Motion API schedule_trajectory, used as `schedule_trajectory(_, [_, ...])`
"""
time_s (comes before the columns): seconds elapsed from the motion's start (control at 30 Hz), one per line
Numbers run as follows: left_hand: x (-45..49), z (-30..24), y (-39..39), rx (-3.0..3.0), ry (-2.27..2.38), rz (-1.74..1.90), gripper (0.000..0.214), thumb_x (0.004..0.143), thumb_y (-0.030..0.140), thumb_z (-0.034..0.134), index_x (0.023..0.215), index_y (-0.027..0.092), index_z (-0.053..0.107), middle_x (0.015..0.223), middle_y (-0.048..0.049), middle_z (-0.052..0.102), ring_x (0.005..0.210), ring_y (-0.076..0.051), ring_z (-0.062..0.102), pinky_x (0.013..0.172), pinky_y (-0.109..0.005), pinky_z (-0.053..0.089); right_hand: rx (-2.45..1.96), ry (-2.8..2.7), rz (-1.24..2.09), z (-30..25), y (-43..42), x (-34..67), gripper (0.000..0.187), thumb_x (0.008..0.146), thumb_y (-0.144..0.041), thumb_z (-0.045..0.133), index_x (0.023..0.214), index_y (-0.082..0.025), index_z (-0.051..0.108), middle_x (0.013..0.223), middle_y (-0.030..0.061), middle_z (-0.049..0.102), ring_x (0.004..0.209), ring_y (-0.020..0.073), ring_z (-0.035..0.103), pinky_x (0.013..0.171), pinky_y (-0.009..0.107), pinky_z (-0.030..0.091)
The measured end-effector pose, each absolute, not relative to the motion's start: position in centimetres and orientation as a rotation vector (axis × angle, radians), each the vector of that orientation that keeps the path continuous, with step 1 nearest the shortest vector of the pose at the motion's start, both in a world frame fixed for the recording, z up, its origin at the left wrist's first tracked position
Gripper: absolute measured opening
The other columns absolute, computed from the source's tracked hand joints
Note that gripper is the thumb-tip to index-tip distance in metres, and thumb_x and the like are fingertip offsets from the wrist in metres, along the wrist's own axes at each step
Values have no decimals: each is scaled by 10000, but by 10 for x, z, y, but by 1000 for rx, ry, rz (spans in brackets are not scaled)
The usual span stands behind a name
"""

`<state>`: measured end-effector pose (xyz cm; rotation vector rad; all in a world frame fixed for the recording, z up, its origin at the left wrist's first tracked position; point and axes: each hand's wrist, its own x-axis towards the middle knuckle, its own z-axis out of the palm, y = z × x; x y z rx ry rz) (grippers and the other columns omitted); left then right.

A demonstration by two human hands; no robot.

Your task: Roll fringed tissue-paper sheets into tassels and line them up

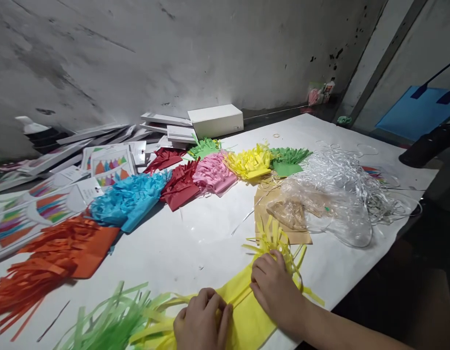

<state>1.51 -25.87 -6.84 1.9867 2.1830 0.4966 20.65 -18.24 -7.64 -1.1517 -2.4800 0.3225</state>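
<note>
A sheet of yellow tissue paper (252,318) with fringed ends lies at the near edge of the table, a fold running along its middle. My left hand (203,318) has curled fingers gripping the paper near its left fringe. Toward the other end, my right hand (274,289) is closed on the paper just below the upper fringe, its fingers bent over the edge. What lies beneath the fingertips is hidden. Light green fringed tissue paper (111,316) spreads beside my left hand, partly under the yellow strips.
Fringed bundles in orange (79,253), blue (133,199), red (181,184), pink (215,172), yellow (250,163) and green (288,160) line the table. Silvery strings (341,175) and a clear plastic bag (341,216) lie right. Printed packages (111,165) and a white box (215,120) stand by the wall.
</note>
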Motion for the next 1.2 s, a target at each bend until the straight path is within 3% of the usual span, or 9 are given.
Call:
schedule_trajectory(0.13, [17, -66, -256, 2134, 2161, 557, 253, 923, 167, 485, 811, 285, 678, 920, -13, 714, 846, -217, 675, 797, -415, 360, -949, -2564, 175, -72, -184, 206, 166, 903, -43, 611, 873, -200, 564, 963, 23, 620, 1000, 220, 538, 1151, 542, 207])
schedule_trajectory(0.27, [17, -67, -259, 2368, 1987, 685, 318, 868, 56, 490, 835, 298, 694, 904, 0, 754, 889, -230, 664, 876, -445, 350, -615, -2703, 39, -72, -185, 208, 111, 940, -100, 578, 877, -190, 593, 872, 14, 605, 957, 219, 515, 1181, 541, 130])
schedule_trajectory(0.43, [16, -70, -257, 2410, 1865, 717, 304, 905, 51, 466, 855, 268, 673, 885, -4, 729, 890, -234, 628, 955, -472, 332, -618, -2708, -62, -75, -181, 203, 169, 934, -100, 582, 791, -188, 578, 797, 10, 579, 876, 214, 497, 1152, 533, 163])
schedule_trajectory(0.73, [11, -77, -256, 2309, 1806, 875, 261, 961, 125, 457, 874, 272, 655, 903, 14, 724, 882, -190, 637, 896, -398, 347, -545, -2660, -74, -82, -183, 193, 183, 941, -102, 529, 779, -184, 558, 775, 6, 562, 764, 196, 454, 1054, 489, 262])
schedule_trajectory(0.9, [8, -83, -263, 2274, 1898, 879, 194, 968, 208, 550, 791, 248, 619, 849, -2, 688, 833, -210, 606, 825, -392, 331, -660, -2718, 102, -76, -179, 215, 150, 943, -88, 557, 833, -190, 567, 870, 8, 607, 882, 194, 501, 1122, 473, 225])
schedule_trajectory(1.07, [9, -86, -265, 2355, 1938, 818, 192, 985, 189, 484, 895, 256, 639, 921, -20, 727, 893, -229, 624, 849, -413, 349, -872, -2644, 321, -70, -179, 219, 123, 978, -115, 577, 892, -202, 584, 1017, 3, 631, 999, 189, 538, 1149, 460, 205])
schedule_trajectory(1.2, [16, -75, -261, 2340, 2092, 549, 241, 979, 163, 458, 819, 232, 624, 885, -25, 723, 855, -236, 642, 829, -434, 349, -1020, -2628, 301, -67, -183, 207, 73, 981, -193, 598, 909, -190, 600, 1020, 40, 632, 1010, 235, 551, 1116, 521, 260])
